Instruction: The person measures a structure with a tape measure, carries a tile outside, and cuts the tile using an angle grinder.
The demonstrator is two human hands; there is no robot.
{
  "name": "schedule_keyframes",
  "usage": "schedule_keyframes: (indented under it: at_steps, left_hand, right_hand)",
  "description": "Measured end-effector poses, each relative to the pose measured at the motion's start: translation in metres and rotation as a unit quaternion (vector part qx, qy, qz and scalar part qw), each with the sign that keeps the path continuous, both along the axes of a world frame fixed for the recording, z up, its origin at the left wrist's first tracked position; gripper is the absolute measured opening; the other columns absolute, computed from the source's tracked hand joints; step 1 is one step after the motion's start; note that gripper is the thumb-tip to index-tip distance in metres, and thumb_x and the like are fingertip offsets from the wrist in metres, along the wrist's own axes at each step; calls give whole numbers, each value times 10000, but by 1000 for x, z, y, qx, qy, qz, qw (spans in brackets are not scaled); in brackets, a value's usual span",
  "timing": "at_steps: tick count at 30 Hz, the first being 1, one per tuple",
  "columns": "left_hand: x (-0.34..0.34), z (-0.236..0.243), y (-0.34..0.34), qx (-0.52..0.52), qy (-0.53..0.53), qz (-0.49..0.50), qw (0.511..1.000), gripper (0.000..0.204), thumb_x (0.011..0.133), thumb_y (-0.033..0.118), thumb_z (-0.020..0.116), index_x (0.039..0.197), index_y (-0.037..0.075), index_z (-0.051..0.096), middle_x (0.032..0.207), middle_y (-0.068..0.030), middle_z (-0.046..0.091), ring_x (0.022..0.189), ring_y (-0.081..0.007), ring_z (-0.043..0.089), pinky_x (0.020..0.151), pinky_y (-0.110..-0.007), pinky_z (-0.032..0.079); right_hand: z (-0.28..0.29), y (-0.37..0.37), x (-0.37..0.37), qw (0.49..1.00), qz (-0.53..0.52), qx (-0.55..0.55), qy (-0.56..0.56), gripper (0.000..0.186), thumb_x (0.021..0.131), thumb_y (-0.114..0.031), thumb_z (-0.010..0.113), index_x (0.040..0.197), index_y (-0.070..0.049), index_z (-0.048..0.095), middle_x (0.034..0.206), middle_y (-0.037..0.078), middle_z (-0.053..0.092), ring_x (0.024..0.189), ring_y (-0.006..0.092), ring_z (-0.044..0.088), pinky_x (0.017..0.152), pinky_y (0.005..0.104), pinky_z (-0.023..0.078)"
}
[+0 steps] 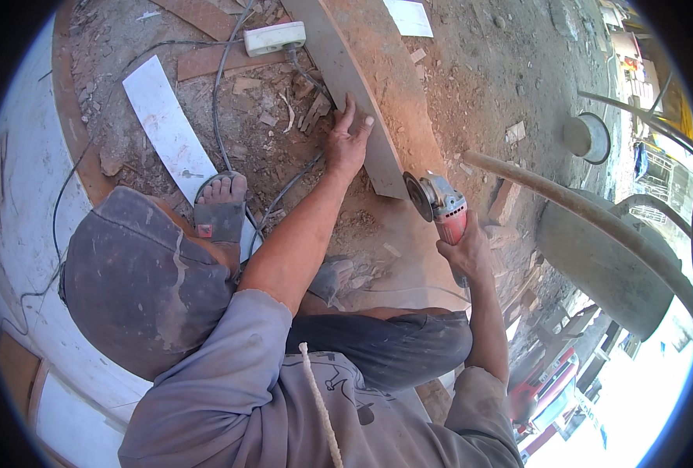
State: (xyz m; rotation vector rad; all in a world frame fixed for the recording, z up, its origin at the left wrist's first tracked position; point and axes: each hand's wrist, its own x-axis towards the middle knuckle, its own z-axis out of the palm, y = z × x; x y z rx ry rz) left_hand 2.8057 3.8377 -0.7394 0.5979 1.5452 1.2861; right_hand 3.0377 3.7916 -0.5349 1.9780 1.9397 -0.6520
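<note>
Red grinder [451, 220] by the near end of the grey slab [353, 74]

I see the right hand [470, 253] wrapped closely round the grinder, just right of the slab's near end. The disc [419, 196] is at that corner; whether it touches, I can't tell. I have the left hand [346, 148] at the slab's left edge, its fingers [347, 113] partly spread on it, thumb apart; how firmly they press isn't clear to me. A white strip [167, 117] lies left of the slab, and a white socket block [275, 37] sits just beside its far part.
</note>
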Motion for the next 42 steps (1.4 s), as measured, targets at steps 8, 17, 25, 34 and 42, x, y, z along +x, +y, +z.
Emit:
schedule_keyframes:
  at_steps: [8,17,25,34,42]
  left_hand:
    - [-2,3,2,-8,3,-1,1000,679,974,335,656,1550,168,338,1512,-153,472,1365,-195,461,1088,-296,397]
    - [-3,3,0,5,6,1,1000,681,972,332,658,1549,159,342,1515,-157,467,1366,-194,458,1086,-297,397]
    - [-2,3,1,-3,6,-1,1000,669,977,314,653,1549,159,341,1494,-157,492,1340,-198,487,1079,-294,408]
    - [-3,6,1,-15,-15,-11,1000,687,980,317,649,1560,163,313,1544,-158,423,1398,-216,423,1113,-303,377]
    - [-5,10,1,-21,-4,-11,1000,683,978,327,649,1554,152,326,1524,-165,451,1394,-212,432,1111,-307,376]
  right_hand:
    - [2,6,-7,1000,-2,-2,1,579,651,-247,743,1107,-10,475,930,272,671,918,476,650,811,517,513]
    - [2,4,-6,1000,2,-5,-5,580,652,-255,737,1105,-15,466,921,271,669,903,478,650,798,519,513]
    - [1,5,-7,1000,16,1,-5,589,653,-259,735,1111,-18,454,904,276,665,888,488,649,791,526,511]
    - [-2,7,-6,1000,9,3,-3,604,647,-259,741,1121,-17,455,921,280,666,911,489,645,808,532,506]
    - [1,9,-11,1000,2,4,-10,594,640,-245,737,1114,-9,469,924,278,670,908,484,649,808,527,507]
